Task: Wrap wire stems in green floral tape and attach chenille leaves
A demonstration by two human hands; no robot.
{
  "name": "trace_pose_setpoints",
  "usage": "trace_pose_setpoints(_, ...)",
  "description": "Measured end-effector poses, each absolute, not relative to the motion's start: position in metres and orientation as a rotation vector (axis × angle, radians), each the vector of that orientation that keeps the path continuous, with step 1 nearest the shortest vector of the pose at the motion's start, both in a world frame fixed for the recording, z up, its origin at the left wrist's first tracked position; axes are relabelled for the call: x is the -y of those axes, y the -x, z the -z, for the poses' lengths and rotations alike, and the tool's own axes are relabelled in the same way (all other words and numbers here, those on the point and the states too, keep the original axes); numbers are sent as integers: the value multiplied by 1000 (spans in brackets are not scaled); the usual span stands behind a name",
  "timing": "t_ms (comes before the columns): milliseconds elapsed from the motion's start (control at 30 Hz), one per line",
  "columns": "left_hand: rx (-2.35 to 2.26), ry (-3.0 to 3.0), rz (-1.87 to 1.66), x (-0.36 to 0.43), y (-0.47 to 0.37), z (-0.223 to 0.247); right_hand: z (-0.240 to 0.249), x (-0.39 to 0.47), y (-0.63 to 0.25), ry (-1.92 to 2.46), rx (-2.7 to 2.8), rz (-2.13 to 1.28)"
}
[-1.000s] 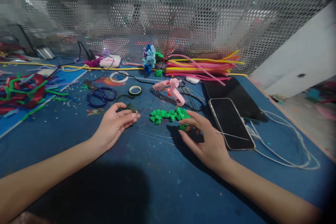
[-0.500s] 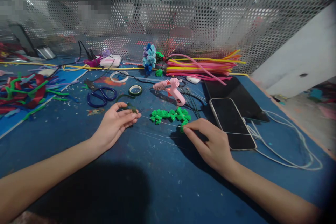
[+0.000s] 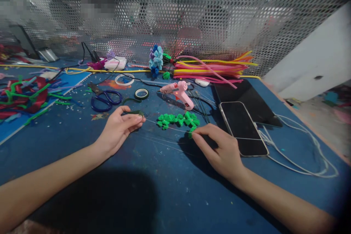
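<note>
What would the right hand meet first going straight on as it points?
Probably the green flowers, just ahead of the right hand, though its height is unclear, so it might pass above them.

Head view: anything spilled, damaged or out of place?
Two things. An orange-red stain marks the tabletop by the white ring, maybe spilled paint. The scrap heap overruns the edge of the blue sheet onto the tabletop. Nothing looks plainly damaged.
</note>
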State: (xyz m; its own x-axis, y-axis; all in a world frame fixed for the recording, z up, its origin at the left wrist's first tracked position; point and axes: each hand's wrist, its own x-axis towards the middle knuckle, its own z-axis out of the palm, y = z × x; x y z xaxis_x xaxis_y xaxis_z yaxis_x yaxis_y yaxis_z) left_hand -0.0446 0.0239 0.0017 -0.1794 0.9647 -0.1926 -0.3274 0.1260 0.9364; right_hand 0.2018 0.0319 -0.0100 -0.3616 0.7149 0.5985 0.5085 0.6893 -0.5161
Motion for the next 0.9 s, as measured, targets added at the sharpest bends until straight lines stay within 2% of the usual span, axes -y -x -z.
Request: trace_pose_setpoints(900, -1134, -637, -1402, -28, 48, 3, 16, -31, -204, 979, 1961, -290)
